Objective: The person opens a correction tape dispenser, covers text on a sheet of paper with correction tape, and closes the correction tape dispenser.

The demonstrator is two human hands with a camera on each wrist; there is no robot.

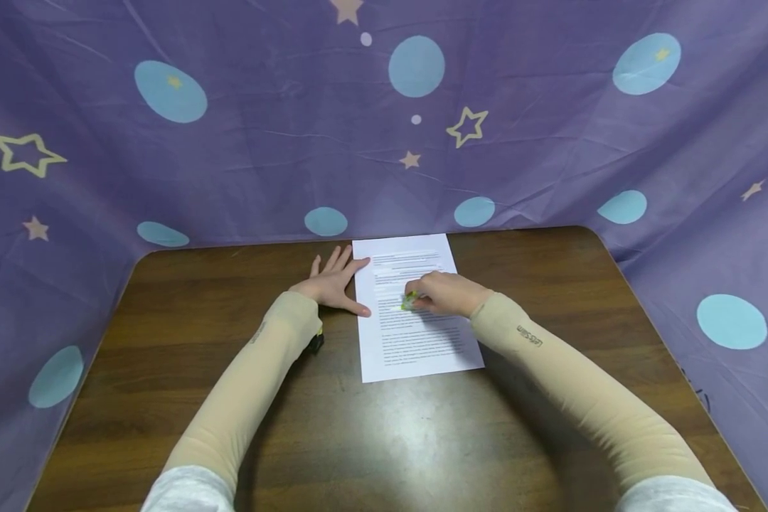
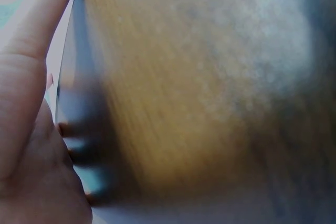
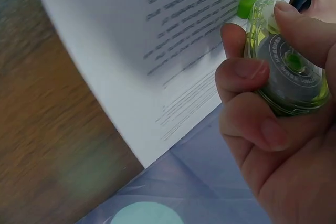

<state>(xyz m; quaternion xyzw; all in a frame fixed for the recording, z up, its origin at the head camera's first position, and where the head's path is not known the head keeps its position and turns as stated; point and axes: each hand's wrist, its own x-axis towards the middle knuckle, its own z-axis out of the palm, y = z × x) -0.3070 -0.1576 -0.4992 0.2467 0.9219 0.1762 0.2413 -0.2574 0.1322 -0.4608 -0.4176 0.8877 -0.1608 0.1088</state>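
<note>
A printed sheet of paper (image 1: 371,359) lies flat on the wooden table, and pale white strips break up some text lines in its upper half. My right hand (image 1: 451,291) grips a clear and green correction tape dispenser (image 3: 289,69) over the middle of the sheet. In the right wrist view the thumb and curled fingers hold its round body, and its green end (image 3: 251,3) points toward the text. Whether the tip touches the paper cannot be told. My left hand (image 1: 336,281) is spread at the sheet's left edge, with thumb and index finger reaching onto the paper.
The brown wooden table (image 1: 192,320) extends around the sheet. A purple curtain (image 1: 249,156) with stars and blue dots hangs behind and beside it. A small black object (image 1: 316,341) shows by the left wrist. Much of the left wrist view is blurred tabletop (image 2: 184,103).
</note>
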